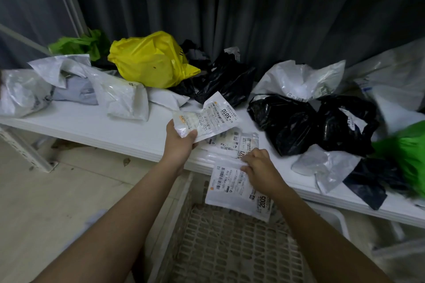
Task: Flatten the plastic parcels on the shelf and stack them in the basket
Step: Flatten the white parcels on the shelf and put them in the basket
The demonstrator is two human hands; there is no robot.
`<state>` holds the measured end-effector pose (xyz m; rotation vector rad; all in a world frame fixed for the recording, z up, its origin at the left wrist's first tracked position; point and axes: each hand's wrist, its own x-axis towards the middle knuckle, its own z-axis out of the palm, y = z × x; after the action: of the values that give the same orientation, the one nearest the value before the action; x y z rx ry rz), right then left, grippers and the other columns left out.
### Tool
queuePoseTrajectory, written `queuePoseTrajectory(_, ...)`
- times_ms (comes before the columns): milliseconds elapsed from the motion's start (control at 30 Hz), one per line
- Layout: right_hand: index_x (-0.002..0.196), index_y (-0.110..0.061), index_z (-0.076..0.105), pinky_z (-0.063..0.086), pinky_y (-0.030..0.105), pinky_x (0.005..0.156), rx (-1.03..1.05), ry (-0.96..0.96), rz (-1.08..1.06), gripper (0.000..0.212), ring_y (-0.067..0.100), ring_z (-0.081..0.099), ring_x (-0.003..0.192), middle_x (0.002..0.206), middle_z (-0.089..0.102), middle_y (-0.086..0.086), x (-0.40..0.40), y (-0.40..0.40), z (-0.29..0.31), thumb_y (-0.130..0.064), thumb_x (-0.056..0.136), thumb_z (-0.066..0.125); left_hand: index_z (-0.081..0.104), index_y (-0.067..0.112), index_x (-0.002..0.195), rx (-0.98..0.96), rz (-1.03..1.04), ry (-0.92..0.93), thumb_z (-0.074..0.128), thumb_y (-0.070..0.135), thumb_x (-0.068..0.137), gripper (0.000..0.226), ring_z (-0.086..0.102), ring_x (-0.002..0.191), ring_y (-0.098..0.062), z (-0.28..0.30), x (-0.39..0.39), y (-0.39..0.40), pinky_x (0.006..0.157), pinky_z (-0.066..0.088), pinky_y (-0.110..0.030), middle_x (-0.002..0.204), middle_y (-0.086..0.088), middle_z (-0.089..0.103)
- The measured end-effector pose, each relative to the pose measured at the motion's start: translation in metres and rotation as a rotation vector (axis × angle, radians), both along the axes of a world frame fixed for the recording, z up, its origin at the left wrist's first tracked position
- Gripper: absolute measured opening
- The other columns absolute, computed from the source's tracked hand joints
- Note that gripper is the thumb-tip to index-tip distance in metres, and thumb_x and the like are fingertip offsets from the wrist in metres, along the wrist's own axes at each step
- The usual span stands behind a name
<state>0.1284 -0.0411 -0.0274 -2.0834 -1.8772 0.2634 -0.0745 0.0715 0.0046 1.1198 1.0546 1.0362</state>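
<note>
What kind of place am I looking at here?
Probably a parcel pick-up or sorting room: labelled plastic parcels crowd a white shelf, a slatted basket waits below, and a grey curtain hangs behind.

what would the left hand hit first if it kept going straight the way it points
Probably the black bag at the back of the shelf. The left hand, holding a small labelled parcel, points up and slightly right toward it. Depth is unclear, so it might pass above.

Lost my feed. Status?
Left hand grips parcel. Right hand holds parcel 2005 over basket. Shelf crowded.
</note>
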Motion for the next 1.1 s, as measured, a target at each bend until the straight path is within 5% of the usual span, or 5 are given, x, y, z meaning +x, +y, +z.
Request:
queuePoseTrajectory(200,0.117,-0.015,0.057,0.002,0.040,0.116,0.061,0.039,-0.108,0.026,0.020,0.039,0.119,0.112,0.058,0.000,0.000,0.033,0.040,-0.020,0.103,0.036,0.032,0.018,0.142,0.040,0.092,-0.100,0.055,0.005,0.094,0.055,0.056,0.115,-0.021,0.015,-0.016,0.022,0.074,0.051,-0.026,0.134,-0.005,0.051)
queuePoseTrajectory(467,0.099,-0.022,0.054,-0.001,0.047,0.114,0.044,-0.090,-0.221,0.018,0.022,0.038,0.123,0.111,0.057,-0.001,-0.010,0.122,0.047,-0.012,0.097,0.040,0.030,0.024,0.140,0.114,0.147,-0.172,0.053,0.001,0.094,0.057,0.055,0.117,-0.019,0.029,-0.010,0.050,0.081,0.052,-0.027,0.134,-0.001,0.052)
queuePoseTrajectory(600,0.129,-0.021,0.052,0.003,0.046,0.116,0.058,-0.143,-0.272,0.035,0.026,0.034,0.129,0.130,0.049,0.007,-0.003,0.131,0.026,-0.013,0.098,0.039,0.032,0.024,0.139,0.091,0.051,-0.127,0.055,0.003,0.094,0.055,0.058,0.111,-0.015,0.018,-0.004,0.053,0.076,0.053,-0.024,0.130,-0.001,0.054)
queuePoseTrajectory(833,0.119,-0.023,0.051,0.047,0.031,0.089,0.471,1.118,-0.508,0.023,0.015,0.058,0.099,0.106,0.057,-0.005,0.007,0.088,0.072,-0.025,0.104,0.034,0.030,0.024,0.144,0.019,-0.150,-0.121,0.058,0.008,0.094,0.059,0.060,0.110,-0.013,0.009,0.007,0.033,0.078,0.056,-0.025,0.132,0.000,0.055)
queuePoseTrajectory(1100,0.131,-0.020,0.045,0.047,0.017,0.057,0.369,0.964,-0.507,0.038,0.009,0.061,0.080,0.103,0.061,0.008,-0.005,0.040,0.053,-0.005,0.096,0.051,0.016,0.026,0.152,0.145,-0.125,0.438,0.055,0.030,0.095,0.069,0.025,0.137,-0.020,0.017,0.015,0.004,0.098,0.039,-0.031,0.150,-0.003,0.025)
